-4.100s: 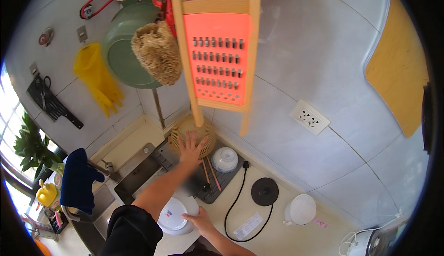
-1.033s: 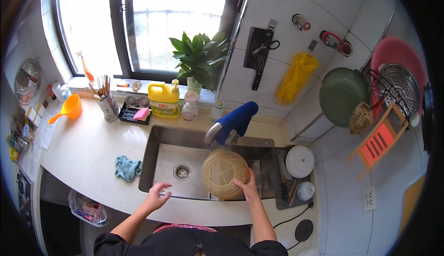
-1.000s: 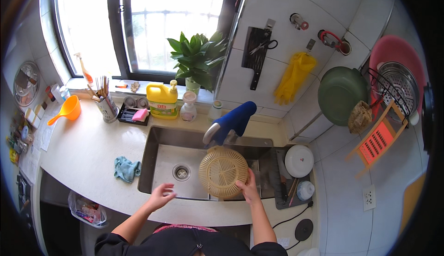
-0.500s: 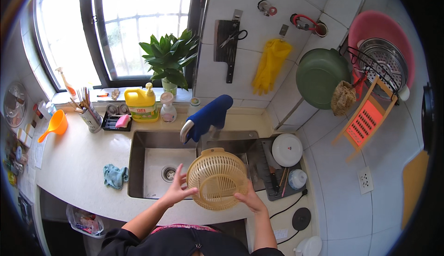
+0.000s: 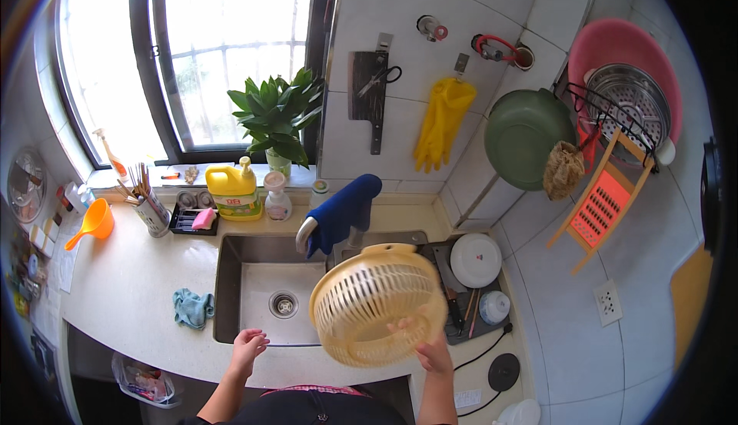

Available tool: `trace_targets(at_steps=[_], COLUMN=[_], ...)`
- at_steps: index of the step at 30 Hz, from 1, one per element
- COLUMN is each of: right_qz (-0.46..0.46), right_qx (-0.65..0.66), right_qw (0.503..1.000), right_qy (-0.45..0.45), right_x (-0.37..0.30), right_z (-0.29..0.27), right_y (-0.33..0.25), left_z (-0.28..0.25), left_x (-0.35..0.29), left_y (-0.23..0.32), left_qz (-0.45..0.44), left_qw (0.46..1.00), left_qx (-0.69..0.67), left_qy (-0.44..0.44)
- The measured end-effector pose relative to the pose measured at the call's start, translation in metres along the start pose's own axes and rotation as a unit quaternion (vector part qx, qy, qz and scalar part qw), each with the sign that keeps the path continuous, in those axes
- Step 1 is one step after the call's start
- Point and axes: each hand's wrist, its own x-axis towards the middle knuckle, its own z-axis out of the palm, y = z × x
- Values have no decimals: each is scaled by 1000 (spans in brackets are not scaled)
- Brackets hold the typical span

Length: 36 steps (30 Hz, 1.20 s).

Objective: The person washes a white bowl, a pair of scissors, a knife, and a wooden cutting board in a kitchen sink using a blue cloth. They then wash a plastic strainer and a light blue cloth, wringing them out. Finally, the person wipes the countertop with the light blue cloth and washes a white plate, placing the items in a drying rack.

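Note:
A yellowish plastic colander (image 5: 373, 298) with slotted sides is held tilted in the air over the sink's front right part. My right hand (image 5: 434, 354) grips its lower right edge, and some fingers show through the slotted plastic. My left hand (image 5: 246, 350) is off the colander, to its left near the counter's front edge, with fingers loosely bent and nothing in them. Below lies the steel sink (image 5: 257, 313) with a round drain (image 5: 284, 304). A blue cloth (image 5: 344, 214) hangs over the faucet (image 5: 305, 233) just behind the colander.
Right of the sink, a dark drying tray (image 5: 483, 328) carries a white plate (image 5: 476, 260), a bowl (image 5: 494, 307), a knife (image 5: 455, 312) and chopsticks. A teal rag (image 5: 192, 308) lies left of the sink. Along the back stand a yellow jug (image 5: 234, 190) and a pump bottle (image 5: 277, 197).
My left hand has let go of the colander and moved left and down. My right hand has turned and tilted the colander and shifted it slightly right.

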Motion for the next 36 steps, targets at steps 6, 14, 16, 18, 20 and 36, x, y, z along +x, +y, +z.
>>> trace_targets(at_steps=[6, 14, 16, 18, 20, 36], right_qz=[-386, -669, -494, -309, -287, -303], right_qx=[-439, -503, -587, -608, -400, -290], right_qw=[810, 544, 639, 728, 855, 817], right_qy=[59, 52, -57, 72, 163, 396], right_x=[-6, 7, 8, 22, 53, 246], right_z=[53, 88, 79, 56, 32, -12], right_y=[-69, -106, -136, -130, -120, -209], left_z=[5, 28, 15, 30, 32, 23], left_x=[3, -16, -8, 1, -2, 25], left_y=[-14, 11, -2, -7, -3, -8], left_qz=[-1, 28, -3, -43, -43, -60], left_qw=[997, 978, 987, 993, 992, 989], left_qx=[-10, 69, 76, 54, 68, 62], left_qy=[-71, -196, -139, -92, -94, -120])
